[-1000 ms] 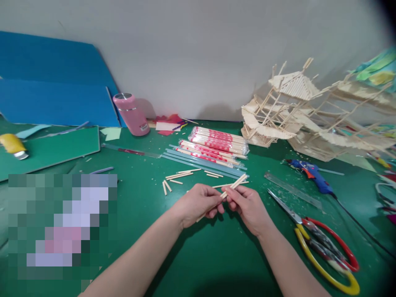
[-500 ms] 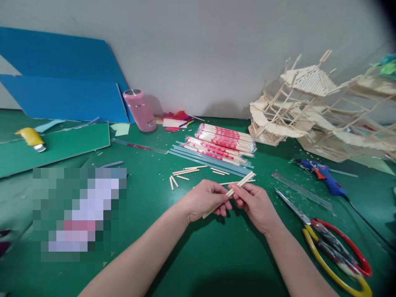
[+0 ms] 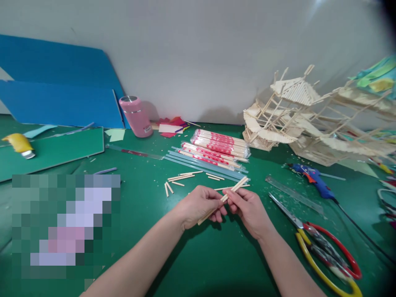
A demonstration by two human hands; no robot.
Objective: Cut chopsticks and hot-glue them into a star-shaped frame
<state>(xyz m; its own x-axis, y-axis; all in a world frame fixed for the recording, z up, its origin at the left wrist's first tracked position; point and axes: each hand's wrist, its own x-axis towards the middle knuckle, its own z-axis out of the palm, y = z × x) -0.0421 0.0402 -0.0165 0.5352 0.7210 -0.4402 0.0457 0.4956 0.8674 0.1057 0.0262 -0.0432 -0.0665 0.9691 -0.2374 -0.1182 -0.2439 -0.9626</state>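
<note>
Between my hands is a small bundle of pale wooden sticks [image 3: 237,187], slanting up to the right. My left hand [image 3: 202,206] is closed around the lower part, and one end pokes out below its palm. Thumb and fingers of my right hand [image 3: 244,206] pinch the sticks near their middle. How many sticks there are is partly hidden by my fingers. Short cut sticks [image 3: 182,176] lie loose on the green table just beyond my hands. Behind those are blue-grey glue sticks [image 3: 204,163] and plastic-wrapped packs of chopsticks [image 3: 219,143].
To the right lie scissors [image 3: 312,235] with red and yellow handles, a clear ruler [image 3: 293,194] and a blue glue gun [image 3: 317,179] with its cord. A stick-built model house [image 3: 293,111] stands behind. At left are a pink flask [image 3: 137,117], blue boards [image 3: 62,101] and a yellow cutter [image 3: 18,144].
The view has shifted slightly, so the table things appear a little lower and farther left. Both hands keep the same hold on the sticks.
</note>
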